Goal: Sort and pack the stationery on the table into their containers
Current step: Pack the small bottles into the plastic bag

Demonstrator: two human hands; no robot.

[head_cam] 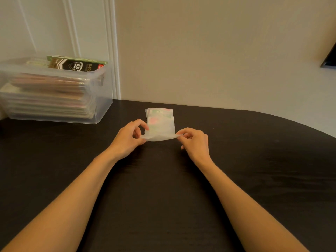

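dark surface (163,206) fills the bottom and middle of the frame, and both bare forearms reach across it toward the centre. at upper left a clear plastic container (101,99) stands on it by the wall, stacked with flat packs, with a green-and-black box marked 0.5 mm (76,64) lying on top. at the centre the left hand (127,140) and the right hand (194,142) each pinch a near corner of a small translucent packet (161,124) between thumb and fingertips, drawing its near edge taut. its far end seems to rest on the surface. the step in hand looks like closing or smoothing the packet's mouth over its pastel-patterned contents, and with the container so full, the task seems far along. the next move likely calls for folding or sealing that flap without crumpling the thin film, then carrying the packet up and left to lay it on the stack. what the packet holds is too faint to name, and the container's contents blur behind its wall. its left side is cut off by the frame, and a dark object at the upper right edge is mostly out of view.
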